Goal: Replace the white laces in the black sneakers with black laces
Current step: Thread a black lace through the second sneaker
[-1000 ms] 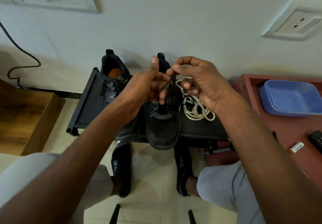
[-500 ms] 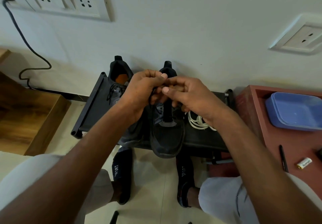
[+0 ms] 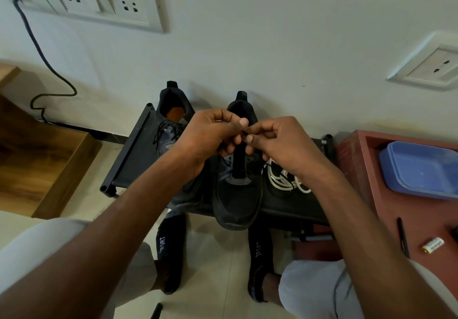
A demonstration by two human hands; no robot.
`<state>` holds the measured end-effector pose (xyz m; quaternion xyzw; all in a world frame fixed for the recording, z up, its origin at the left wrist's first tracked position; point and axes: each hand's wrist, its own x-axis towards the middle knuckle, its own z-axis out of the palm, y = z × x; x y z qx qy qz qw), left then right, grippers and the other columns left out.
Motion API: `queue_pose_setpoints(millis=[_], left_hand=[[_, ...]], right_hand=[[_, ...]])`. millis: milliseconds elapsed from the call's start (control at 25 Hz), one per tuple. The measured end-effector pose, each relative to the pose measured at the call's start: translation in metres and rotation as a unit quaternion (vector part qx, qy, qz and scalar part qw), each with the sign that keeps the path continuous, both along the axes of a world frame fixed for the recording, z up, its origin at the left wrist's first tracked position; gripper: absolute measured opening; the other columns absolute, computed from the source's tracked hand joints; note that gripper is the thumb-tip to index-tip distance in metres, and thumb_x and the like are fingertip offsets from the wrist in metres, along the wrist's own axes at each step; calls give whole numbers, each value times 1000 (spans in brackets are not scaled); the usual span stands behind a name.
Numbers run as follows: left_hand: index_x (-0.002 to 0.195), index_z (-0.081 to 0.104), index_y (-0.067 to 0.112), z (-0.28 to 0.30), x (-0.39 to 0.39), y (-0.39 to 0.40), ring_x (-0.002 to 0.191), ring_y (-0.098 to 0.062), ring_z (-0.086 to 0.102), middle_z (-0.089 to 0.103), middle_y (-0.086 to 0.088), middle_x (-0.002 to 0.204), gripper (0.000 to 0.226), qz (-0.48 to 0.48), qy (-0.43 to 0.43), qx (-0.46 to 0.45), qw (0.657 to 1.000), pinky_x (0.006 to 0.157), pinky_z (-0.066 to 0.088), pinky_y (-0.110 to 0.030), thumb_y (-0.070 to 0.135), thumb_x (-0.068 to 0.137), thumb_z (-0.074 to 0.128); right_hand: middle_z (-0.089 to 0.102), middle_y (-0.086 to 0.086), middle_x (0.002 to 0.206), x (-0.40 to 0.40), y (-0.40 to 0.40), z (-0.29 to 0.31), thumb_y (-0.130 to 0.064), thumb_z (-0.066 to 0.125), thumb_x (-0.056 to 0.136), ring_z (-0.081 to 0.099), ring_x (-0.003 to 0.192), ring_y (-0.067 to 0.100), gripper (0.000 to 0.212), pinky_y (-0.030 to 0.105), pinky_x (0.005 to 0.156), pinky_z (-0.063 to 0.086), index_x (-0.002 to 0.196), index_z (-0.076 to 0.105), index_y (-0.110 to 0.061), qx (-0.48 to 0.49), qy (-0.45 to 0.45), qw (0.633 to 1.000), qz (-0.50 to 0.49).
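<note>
Unlaced black sneaker (image 3: 236,194) on the black rack (image 3: 128,160), long axis toe-toward-wearer. Directly above its tongue, left hand (image 3: 210,137) and right hand (image 3: 280,145), equally near, pinch a black lace (image 3: 244,133) between fingertips. Laced sneaker (image 3: 171,130) lies left; white laces (image 3: 282,182) right.

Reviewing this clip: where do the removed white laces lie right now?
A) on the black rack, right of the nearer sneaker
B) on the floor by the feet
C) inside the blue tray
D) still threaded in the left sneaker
A: the white laces sit bundled on the black rack, just right of the nearer sneaker.
</note>
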<state>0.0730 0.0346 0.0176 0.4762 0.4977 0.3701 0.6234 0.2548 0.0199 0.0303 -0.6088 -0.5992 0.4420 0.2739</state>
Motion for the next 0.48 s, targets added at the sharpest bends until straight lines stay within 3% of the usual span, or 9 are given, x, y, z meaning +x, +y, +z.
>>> queue_pose_setpoints(millis=[80,200,280,360,480], left_hand=[[104,68,1,-3,-2,1,65,-21,64,72,-13,81,12,-14,23,13,1000,60,53,-30,12,101,65],[104,68,0,-5,-4,3,68,-22,70,76,-15,83,10,-49,100,26,993,62,58,-30,6,103,60],[101,69,2,-5,-7,4,65,-22,70,76,-14,80,9,-73,164,41,983,61,58,-31,8,102,63],[98,70,2,-7,-12,6,65,-23,71,76,-12,76,7,-70,203,62,975,65,59,-35,8,99,67],[94,72,7,-10,-14,7,69,-16,73,76,-7,75,4,-63,250,95,961,67,58,-28,8,96,70]], right_hand=[[78,0,76,5,1,-6,-11,67,98,64,59,10,18,33,64,55,98,77,-26,-8,-61,998,-7],[76,3,75,1,-2,-10,-11,69,98,66,58,16,18,28,59,53,105,76,-26,-15,-40,999,21],[75,3,71,-1,-3,-11,-17,67,101,62,54,9,13,23,56,48,105,77,-24,-8,-52,998,31],[74,-4,74,0,-3,-16,-18,65,101,63,58,2,18,21,60,50,101,80,-28,21,-138,989,46],[72,-9,85,-3,-4,-25,-19,64,97,69,71,9,19,36,73,61,94,80,-28,39,-212,975,50]])
